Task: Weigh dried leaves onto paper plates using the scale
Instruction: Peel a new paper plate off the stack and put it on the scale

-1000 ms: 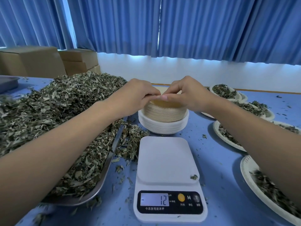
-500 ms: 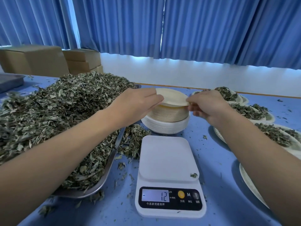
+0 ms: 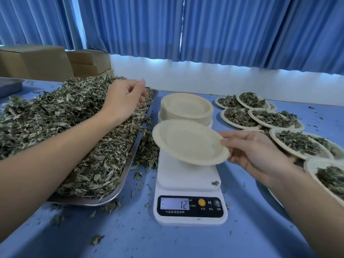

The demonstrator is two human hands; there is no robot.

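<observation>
One plate (image 3: 188, 144) pinched in right hand (image 3: 256, 155), tilted over scale (image 3: 186, 177); left hand (image 3: 124, 98) loose, empty. Off-centre drop (that tilt) could tip it.

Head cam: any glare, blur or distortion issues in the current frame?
Head view: daylight blooms below the blue pleated curtains; wide-angle bending stretches the leaf-filled paper plates at the right edge; the display on the white digital scale is sharp and glare-free.
</observation>
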